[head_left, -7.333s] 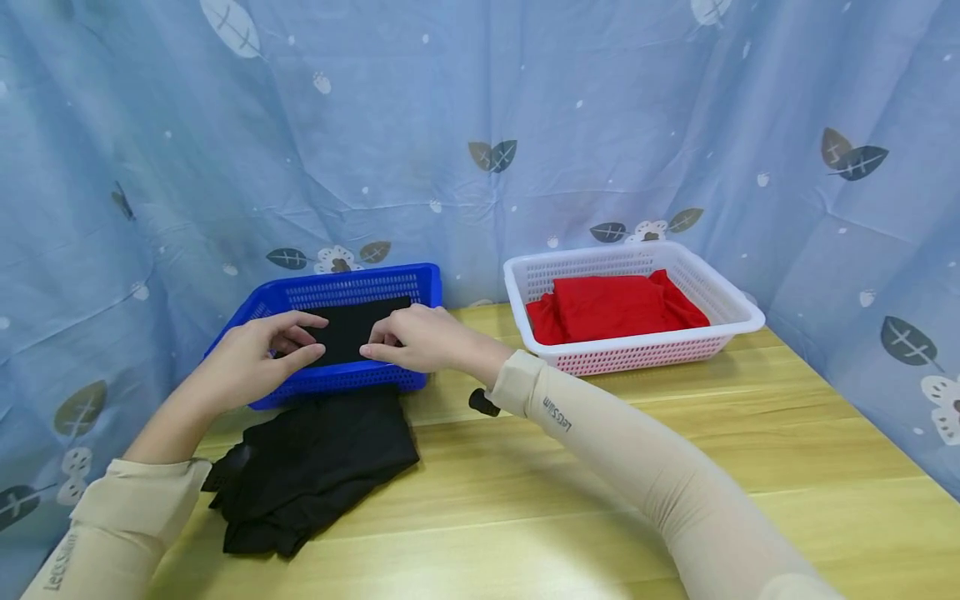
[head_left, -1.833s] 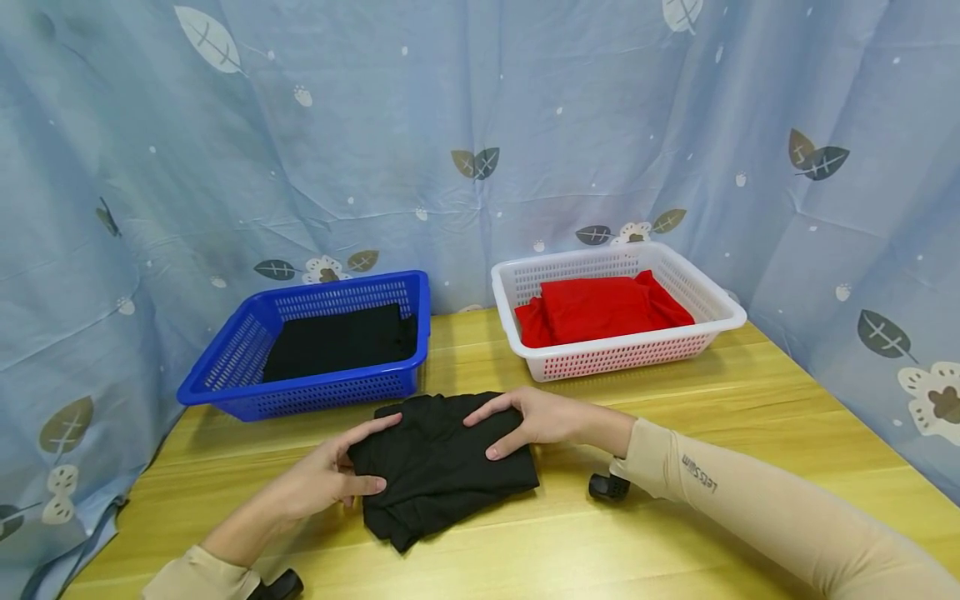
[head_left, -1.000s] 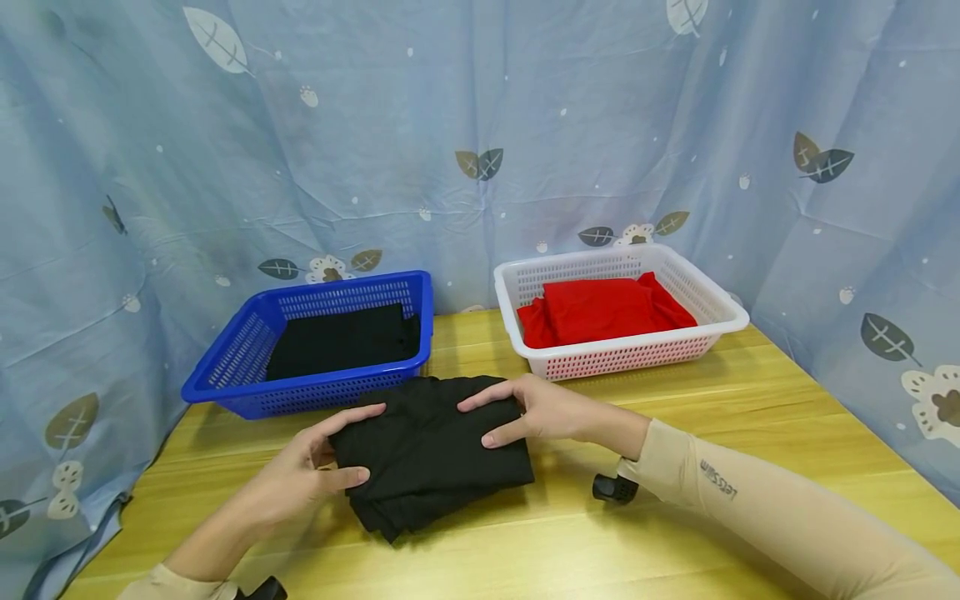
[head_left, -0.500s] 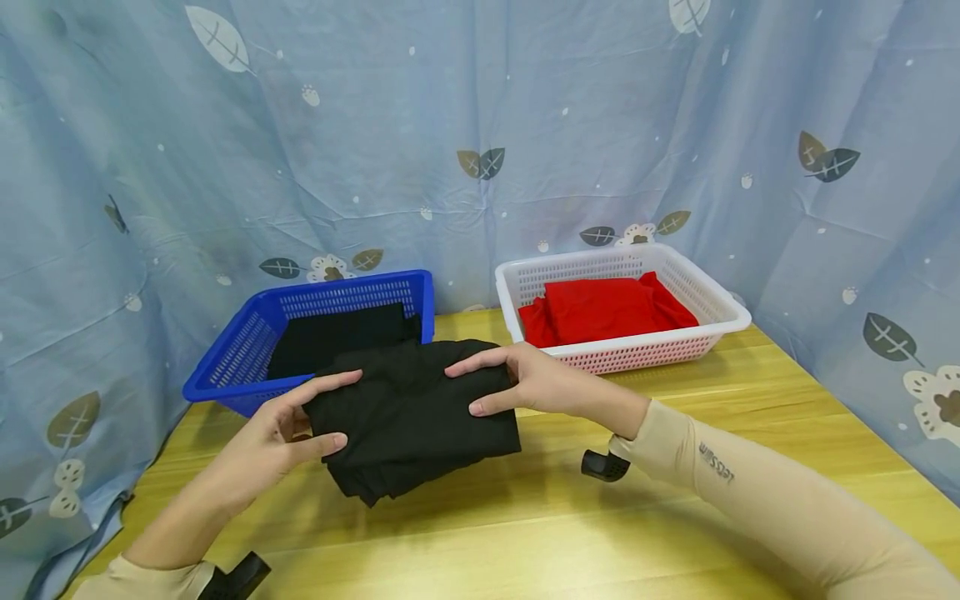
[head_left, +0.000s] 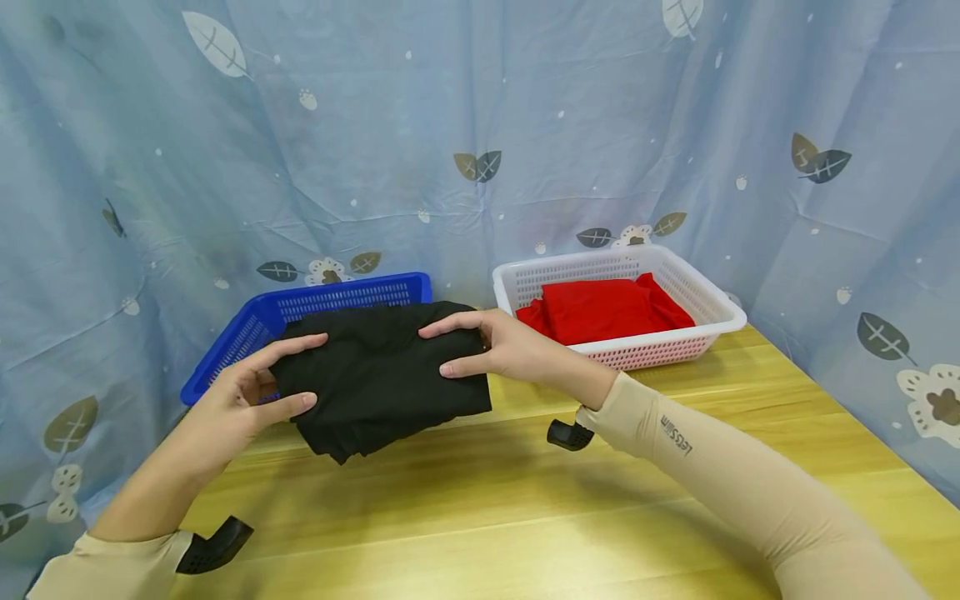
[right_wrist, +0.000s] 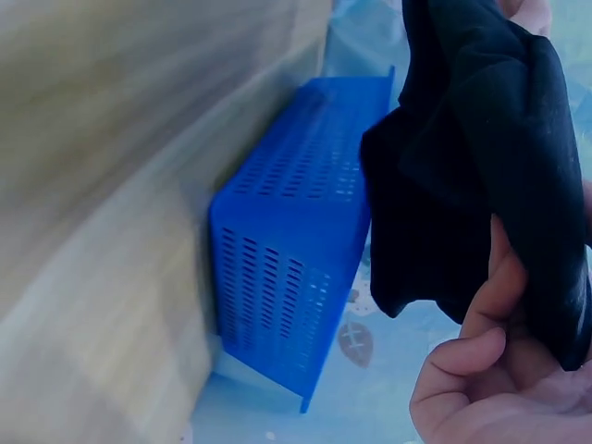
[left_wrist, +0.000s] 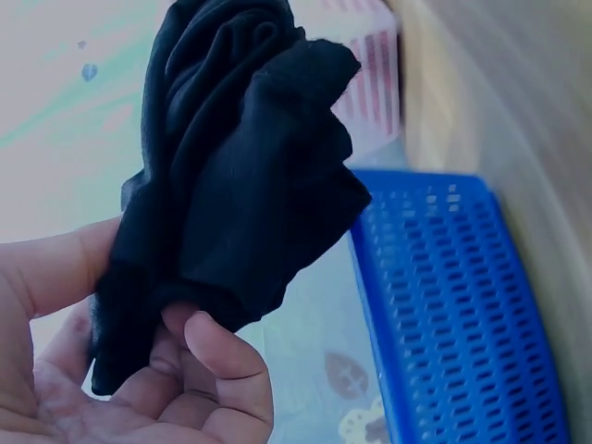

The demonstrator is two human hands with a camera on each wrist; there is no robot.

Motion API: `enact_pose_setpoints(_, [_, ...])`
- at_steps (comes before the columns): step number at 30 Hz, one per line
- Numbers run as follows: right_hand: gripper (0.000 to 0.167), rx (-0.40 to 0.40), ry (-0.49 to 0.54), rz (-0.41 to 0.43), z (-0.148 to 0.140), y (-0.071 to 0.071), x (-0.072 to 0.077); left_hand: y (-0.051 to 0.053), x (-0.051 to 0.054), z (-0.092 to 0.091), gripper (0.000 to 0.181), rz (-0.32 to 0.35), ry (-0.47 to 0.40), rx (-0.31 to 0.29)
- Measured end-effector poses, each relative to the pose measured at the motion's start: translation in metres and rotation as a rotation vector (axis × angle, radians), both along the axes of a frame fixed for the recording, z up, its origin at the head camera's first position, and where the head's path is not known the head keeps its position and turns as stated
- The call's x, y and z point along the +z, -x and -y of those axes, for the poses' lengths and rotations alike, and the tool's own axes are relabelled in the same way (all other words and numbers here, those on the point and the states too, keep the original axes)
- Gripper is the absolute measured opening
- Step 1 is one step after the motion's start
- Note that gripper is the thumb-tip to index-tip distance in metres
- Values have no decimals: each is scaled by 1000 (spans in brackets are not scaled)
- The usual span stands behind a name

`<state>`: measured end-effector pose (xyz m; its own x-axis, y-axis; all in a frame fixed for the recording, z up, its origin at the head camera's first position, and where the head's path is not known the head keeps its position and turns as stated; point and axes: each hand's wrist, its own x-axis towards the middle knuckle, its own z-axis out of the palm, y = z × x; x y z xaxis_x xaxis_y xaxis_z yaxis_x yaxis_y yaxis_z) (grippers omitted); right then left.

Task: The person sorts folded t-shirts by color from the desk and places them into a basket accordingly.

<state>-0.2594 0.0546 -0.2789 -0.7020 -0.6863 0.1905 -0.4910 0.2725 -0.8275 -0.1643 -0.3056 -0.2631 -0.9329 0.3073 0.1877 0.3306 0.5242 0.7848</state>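
A folded black garment (head_left: 386,367) is held up off the table in the head view, in front of and partly over the blue basket (head_left: 352,293). My left hand (head_left: 228,408) grips its left end, thumb on the near face; the left wrist view shows fingers (left_wrist: 231,370) curled under the bunched cloth. At the other end my right hand (head_left: 510,346) pinches the garment, and in the right wrist view its fingers (right_wrist: 490,296) wrap the cloth's edge. The held garment hides most of the basket's inside and front wall.
To the right stands a white basket (head_left: 652,350) holding folded red cloth (head_left: 600,310). Both baskets sit on a wooden table (head_left: 480,517) against a blue patterned curtain (head_left: 390,150). Black wrist mounts (head_left: 217,546) hang below each forearm.
Earlier the black garment lay on the table near the blue basket's front. Both hands have since gripped it, lifted it and carried it left and up toward that basket, covering the black cloth inside.
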Motion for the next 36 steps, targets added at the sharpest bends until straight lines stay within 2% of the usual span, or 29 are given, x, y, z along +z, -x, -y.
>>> enact_pose_setpoints(6, [47,7,63,8,18,18,6,16,10,12,62,-23,-3,45])
enact_pose_setpoints(12, [47,-39,97,-10,40,40,14,42,21,27,62,-27,-16,55])
enact_pose_setpoints(16, [48,-60,80,1,57,53,17,59,24,39,62,2,1,104])
enact_pose_setpoints(26, [53,-112,12,0,96,78,22,96,21,60,61,71,25,211])
enact_pose_setpoints(31, [52,-144,-22,8,113,85,17,107,16,70,62,79,63,244])
enact_pose_setpoints(36, [52,-172,-51,5,128,87,6,116,4,78,64,110,93,266])
